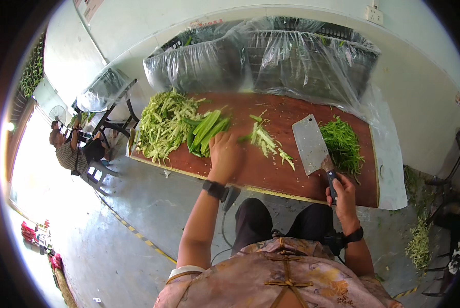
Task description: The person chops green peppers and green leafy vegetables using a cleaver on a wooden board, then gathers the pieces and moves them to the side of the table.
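My left hand [226, 154] reaches over the near side of a pile of split green peppers [209, 131]; its fingers are blurred, and whether they grip one cannot be told. My right hand [343, 190] holds the dark handle of a cleaver [311, 144], its broad blade lying flat over the reddish-brown board [268, 181]. A big heap of pale seedy pepper cores and scraps [166, 125] covers the board's left end. Between my hands lies a small strip of cut pepper cores [266, 140]. Finely shredded green pepper [341, 144] is heaped right of the blade.
Black crates wrapped in clear plastic [307, 65] stand behind the board against the wall. A person [70, 154] sits at another table at far left. Pale scraps [418, 242] lie on the floor at right, near a black chair frame. A cable hangs beside my left knee.
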The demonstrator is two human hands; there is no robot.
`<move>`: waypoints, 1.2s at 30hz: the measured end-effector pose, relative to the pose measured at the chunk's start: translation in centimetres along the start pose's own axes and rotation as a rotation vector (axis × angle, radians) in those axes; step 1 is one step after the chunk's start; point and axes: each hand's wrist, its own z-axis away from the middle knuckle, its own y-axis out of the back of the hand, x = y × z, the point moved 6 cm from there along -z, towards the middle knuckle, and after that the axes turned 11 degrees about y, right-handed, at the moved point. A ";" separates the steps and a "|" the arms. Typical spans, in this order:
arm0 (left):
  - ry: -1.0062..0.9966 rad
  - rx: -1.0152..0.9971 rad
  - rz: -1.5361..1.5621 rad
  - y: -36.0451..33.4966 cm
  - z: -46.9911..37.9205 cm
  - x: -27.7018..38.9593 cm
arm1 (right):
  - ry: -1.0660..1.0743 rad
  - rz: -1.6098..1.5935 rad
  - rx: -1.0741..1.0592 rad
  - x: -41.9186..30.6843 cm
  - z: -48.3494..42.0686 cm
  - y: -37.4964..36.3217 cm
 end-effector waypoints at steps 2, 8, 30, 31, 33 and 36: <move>-0.037 -0.036 0.030 -1.1 -1.2 0.7 | -0.030 -0.020 -0.009 0.4 -0.2 0.1; 0.088 -0.291 -0.096 -5.2 -3.7 -0.7 | -0.032 -0.002 -0.037 0.1 -0.1 -0.1; -0.133 -0.406 0.315 -11.0 -4.2 4.3 | -0.017 -0.012 -0.090 0.4 -0.3 -0.6; -0.140 -0.415 0.356 -10.8 -3.6 4.6 | -0.016 -0.008 -0.087 0.4 -0.4 -0.6; -0.154 -0.435 0.439 -10.1 -2.2 5.2 | -0.038 -0.027 -0.075 0.6 -0.5 -0.5; -0.130 -0.359 0.412 -8.8 -1.5 4.8 | -0.003 -0.070 -0.065 0.1 -0.3 -0.4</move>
